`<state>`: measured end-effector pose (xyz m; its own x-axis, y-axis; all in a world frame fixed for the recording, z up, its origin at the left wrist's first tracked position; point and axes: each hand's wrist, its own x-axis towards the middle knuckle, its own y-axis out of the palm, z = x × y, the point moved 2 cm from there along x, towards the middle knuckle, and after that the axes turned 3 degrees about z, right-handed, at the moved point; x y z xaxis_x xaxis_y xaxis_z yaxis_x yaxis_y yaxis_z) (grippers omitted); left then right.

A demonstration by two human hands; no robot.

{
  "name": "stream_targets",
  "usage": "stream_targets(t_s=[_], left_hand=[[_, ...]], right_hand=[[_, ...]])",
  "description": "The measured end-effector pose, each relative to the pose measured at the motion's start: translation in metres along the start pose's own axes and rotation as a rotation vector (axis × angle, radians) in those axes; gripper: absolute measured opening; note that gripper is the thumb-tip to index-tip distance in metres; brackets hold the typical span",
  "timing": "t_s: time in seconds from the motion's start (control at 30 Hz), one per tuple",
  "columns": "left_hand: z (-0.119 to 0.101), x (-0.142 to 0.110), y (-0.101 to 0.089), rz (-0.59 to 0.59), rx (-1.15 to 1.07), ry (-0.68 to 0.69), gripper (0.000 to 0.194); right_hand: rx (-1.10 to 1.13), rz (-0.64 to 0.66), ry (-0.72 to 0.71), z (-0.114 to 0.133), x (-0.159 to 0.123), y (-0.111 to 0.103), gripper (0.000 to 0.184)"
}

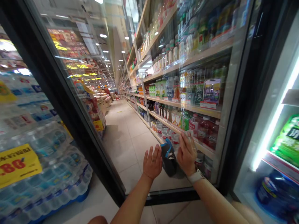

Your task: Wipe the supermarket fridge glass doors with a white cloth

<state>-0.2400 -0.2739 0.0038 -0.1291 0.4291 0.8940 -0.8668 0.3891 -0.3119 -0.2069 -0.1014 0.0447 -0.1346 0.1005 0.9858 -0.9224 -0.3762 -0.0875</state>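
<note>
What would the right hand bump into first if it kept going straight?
Probably the glass fridge door, because the right hand looks pressed against it. The bottles sit behind the glass, though depth is hard to judge here.

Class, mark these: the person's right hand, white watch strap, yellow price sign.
Right hand (187,153), head view, back of the hand.
White watch strap (195,176), head view, middle of the strap.
Yellow price sign (17,165), head view, middle of the sign.

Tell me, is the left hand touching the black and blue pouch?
Cannot tell. The head view shows the left hand right at the edge of the pouch, but no clear contact or gap.
</note>
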Motion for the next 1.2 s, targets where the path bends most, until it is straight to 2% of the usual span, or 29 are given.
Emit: stream_targets(t_s=[0.33, 0.47, 0.57, 0.7, 0.8, 0.93, 1.13, 1.2], left_hand=[[0.002, 0.002, 0.0, -0.021, -0.028, 0.015, 0.056], [0.002, 0.0, 0.0, -0.008, 0.004, 0.004, 0.059], [0.001, 0.001, -0.001, -0.001, 0.017, 0.003, 0.06], [0.001, 0.005, -0.003, -0.013, 0.003, 0.01, 0.059], [0.001, 0.007, -0.005, -0.019, -0.013, 0.02, 0.059], [0.002, 0.008, -0.005, -0.008, -0.006, 0.013, 0.061], [0.0, 0.005, -0.004, -0.003, -0.009, 0.009, 0.06], [0.0, 0.004, -0.003, 0.002, -0.008, 0.004, 0.059]], right_hand=[[0.031, 0.203, -0.303, 0.024, -0.069, 0.013, 0.042], [0.047, 0.272, -0.368, 0.023, -0.095, 0.011, 0.039], [0.079, 0.35, -0.476, 0.014, -0.099, 0.007, 0.039], [0.074, 0.396, -0.554, 0.003, -0.077, -0.001, 0.036], [0.003, 0.343, -0.474, -0.003, -0.05, -0.006, 0.038], [-0.077, 0.21, -0.234, -0.018, -0.012, -0.016, 0.048], [-0.09, -0.173, 0.219, -0.063, 0.029, -0.038, 0.055], [-0.091, -0.236, 0.288, -0.068, 0.034, -0.039, 0.054]])
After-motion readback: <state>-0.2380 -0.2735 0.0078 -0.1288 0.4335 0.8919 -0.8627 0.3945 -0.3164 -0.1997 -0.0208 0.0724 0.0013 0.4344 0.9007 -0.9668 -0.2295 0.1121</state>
